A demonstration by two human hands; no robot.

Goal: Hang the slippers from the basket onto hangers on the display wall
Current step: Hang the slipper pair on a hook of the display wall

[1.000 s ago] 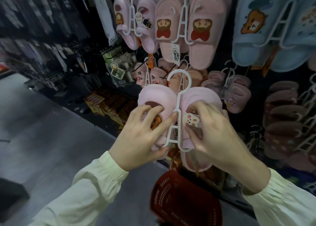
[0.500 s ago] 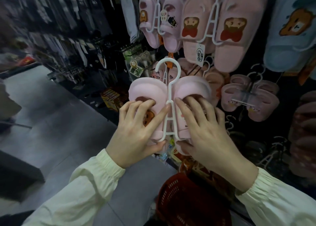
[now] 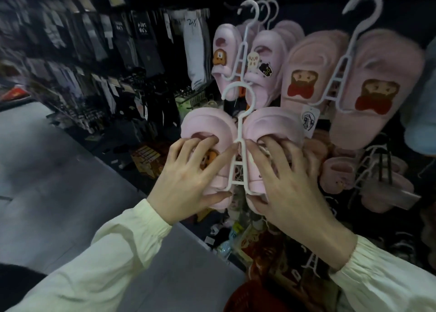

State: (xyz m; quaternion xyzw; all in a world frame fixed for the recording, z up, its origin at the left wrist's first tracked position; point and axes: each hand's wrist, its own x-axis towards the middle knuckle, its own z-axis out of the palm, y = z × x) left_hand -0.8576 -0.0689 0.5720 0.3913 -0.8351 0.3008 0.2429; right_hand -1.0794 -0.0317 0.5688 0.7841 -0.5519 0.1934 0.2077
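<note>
I am raising the slippers (image 3: 207, 123) higher on their hanger (image 3: 238, 127).
My left hand (image 3: 186, 177) and right hand (image 3: 290, 182) are each clamping one, fingers spread; the hook (image 3: 233, 86) is nearing the hung pairs (image 3: 266, 59).

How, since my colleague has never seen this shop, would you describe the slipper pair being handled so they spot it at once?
Look at the dark display wall hung with pink slippers. In front of it, the left hand and right hand grip a small pale pink pair on a white hanger. Unlike the hung pairs around it, its hook appears to catch on nothing.
</note>
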